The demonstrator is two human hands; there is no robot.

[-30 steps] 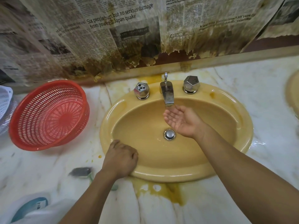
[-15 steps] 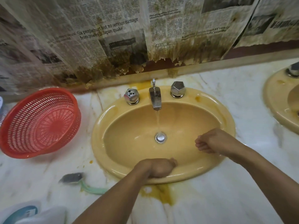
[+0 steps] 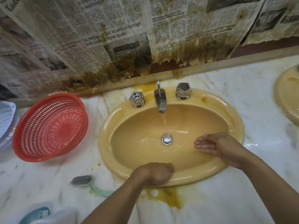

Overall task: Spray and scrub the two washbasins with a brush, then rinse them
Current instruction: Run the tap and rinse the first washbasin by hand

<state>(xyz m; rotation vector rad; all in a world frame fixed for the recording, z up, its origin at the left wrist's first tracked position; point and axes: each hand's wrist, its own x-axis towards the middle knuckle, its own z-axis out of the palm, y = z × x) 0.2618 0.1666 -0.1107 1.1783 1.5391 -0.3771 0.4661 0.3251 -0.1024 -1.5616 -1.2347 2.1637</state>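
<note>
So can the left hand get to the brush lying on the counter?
Probably yes. The left hand rests on the front rim of the washbasin, and the brush lies on the counter just to its left. Only stained marble shows between them, so the way looks free.

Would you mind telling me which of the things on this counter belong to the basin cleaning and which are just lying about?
Part of the job: yellow washbasin, running tap, second washbasin at the right edge, brush lying on the counter.

Just lying about: red basket, white basket, stained newspaper. Blurred container, lower left: cannot tell.
</note>
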